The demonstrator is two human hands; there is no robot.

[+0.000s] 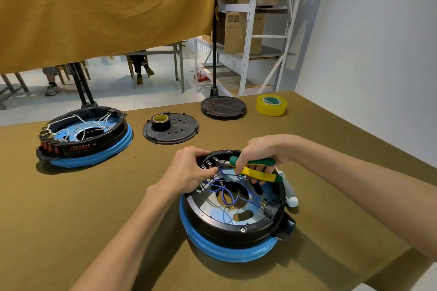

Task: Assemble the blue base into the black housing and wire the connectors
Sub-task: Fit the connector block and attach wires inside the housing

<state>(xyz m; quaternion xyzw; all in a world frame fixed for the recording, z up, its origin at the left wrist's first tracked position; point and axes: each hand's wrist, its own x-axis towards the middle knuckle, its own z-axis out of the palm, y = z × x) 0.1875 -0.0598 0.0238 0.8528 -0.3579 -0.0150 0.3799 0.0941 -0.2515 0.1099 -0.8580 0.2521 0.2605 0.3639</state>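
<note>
The left hand [189,170] pinches a blue wire [218,186] at the black housing [236,222] rim; the right hand [260,151] grips pliers [256,171]. Bare table [82,208] lies left.

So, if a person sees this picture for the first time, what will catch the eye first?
Probably the two hands at the near unit: the right hand grips green-and-yellow pliers, and the left hand pinches a blue wire inside the black housing on its blue base. Then the big mustard cloth hanging behind the table, and a second unit at the far left.
</note>
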